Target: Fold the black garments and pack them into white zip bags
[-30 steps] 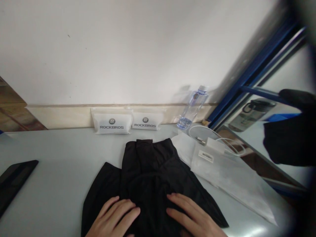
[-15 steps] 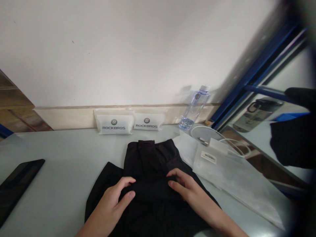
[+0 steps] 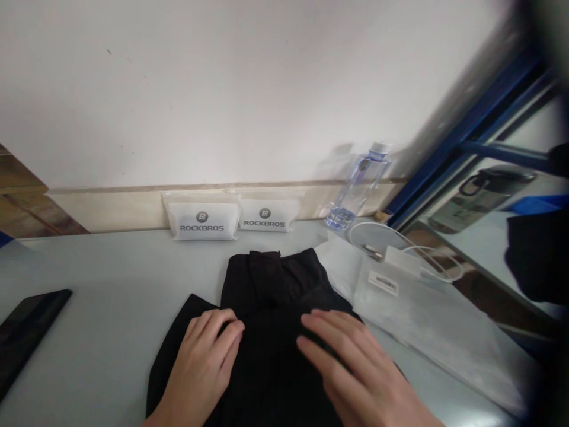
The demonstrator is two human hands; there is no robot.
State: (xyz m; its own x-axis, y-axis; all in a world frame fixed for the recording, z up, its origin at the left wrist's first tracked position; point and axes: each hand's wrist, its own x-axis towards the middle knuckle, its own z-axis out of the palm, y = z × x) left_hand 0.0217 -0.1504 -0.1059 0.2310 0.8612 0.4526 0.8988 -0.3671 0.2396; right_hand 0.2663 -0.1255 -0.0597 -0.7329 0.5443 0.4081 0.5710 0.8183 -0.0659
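A black cloth garment (image 3: 275, 362) lies in front of me, with a raised collar-like part and a small tab at its far end. My left hand (image 3: 207, 350) rests on the left side of the cloth, fingers bent and drawn together against it. Over the right side is my right hand (image 3: 351, 356), its fingers stretched out and slightly apart, the tips at the fabric. The left fingertips are partly hidden, so how much cloth they grip is unclear.
Two white ROCKBROS pouches (image 3: 204, 222) lean on the wall. To their right stands a clear bottle (image 3: 358, 187). A white cable (image 3: 382, 225) and a translucent plastic bag (image 3: 435, 320) with a label lie at right. At left is a dark flat device (image 3: 33, 323). A blue frame (image 3: 462, 130) borders the right.
My left fingers have drawn together on the cloth. My right hand has turned palm down, its fingers stretched out where they were curled at a fold. The view has shifted slightly.
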